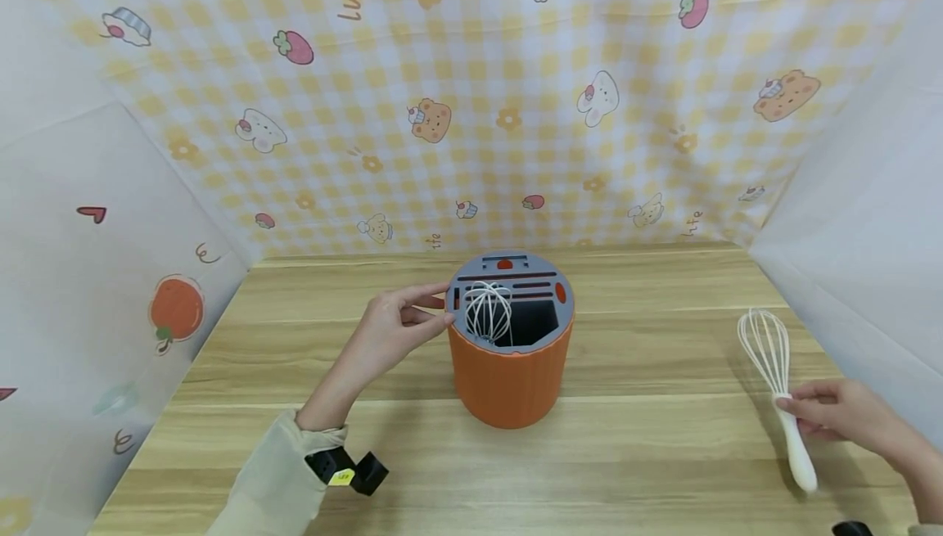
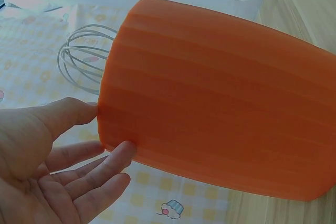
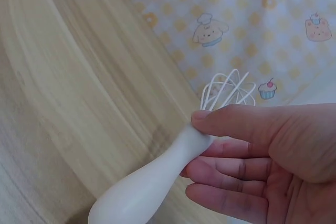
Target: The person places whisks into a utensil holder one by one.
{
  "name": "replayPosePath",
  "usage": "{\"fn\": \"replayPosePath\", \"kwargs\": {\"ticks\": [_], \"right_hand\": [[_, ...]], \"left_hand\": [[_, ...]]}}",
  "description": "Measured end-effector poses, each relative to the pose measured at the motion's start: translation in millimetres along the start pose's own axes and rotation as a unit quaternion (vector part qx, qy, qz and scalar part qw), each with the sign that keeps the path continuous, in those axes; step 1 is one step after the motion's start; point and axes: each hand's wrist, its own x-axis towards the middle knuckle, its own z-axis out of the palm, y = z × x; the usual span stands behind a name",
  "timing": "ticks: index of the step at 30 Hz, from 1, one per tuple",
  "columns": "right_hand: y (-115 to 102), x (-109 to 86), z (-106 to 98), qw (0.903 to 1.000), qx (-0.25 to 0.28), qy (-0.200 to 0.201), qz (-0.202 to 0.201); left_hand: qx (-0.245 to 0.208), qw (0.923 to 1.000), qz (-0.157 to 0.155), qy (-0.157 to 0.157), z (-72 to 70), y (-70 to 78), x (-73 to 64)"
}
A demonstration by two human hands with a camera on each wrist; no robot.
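An orange round utensil holder (image 1: 508,385) with a grey slotted top stands upright on the table. Out of its large opening rises the wire head of one whisk (image 1: 489,312); the handle is hidden inside. My left hand (image 1: 401,325) touches the holder's left side near the rim with thumb and fingertips, its fingers fairly straight in the left wrist view. Over at the right, my right hand (image 1: 847,413) pinches a second, white whisk (image 1: 799,454) at the neck between thumb and fingers. This whisk's wires point away and its thick handle (image 3: 142,187) points back.
The wood-grain table (image 1: 648,438) runs back to a yellow checked cloth (image 1: 486,143) hanging behind. White sheets stand at both sides. A black wrist device (image 1: 346,470) sits on the left sleeve.
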Motion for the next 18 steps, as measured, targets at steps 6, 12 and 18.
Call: {"fn": "replayPosePath", "kwargs": {"ticks": [6,12,18], "right_hand": [[-18,-4.9,2,0.9989,-0.006,0.044,-0.016],[-34,-8.8,5,0.9934,-0.018,0.089,-0.07],[-50,-9.5,5,0.9863,-0.043,0.121,-0.104]], "left_hand": [[0.0,1.0,-0.001,-0.003,-0.1,0.2,-0.4],[0.001,1.0,0.0,-0.001,0.1,0.2,-0.4],[0.003,1.0,0.002,0.0,0.1,-0.1,-0.2]]}}
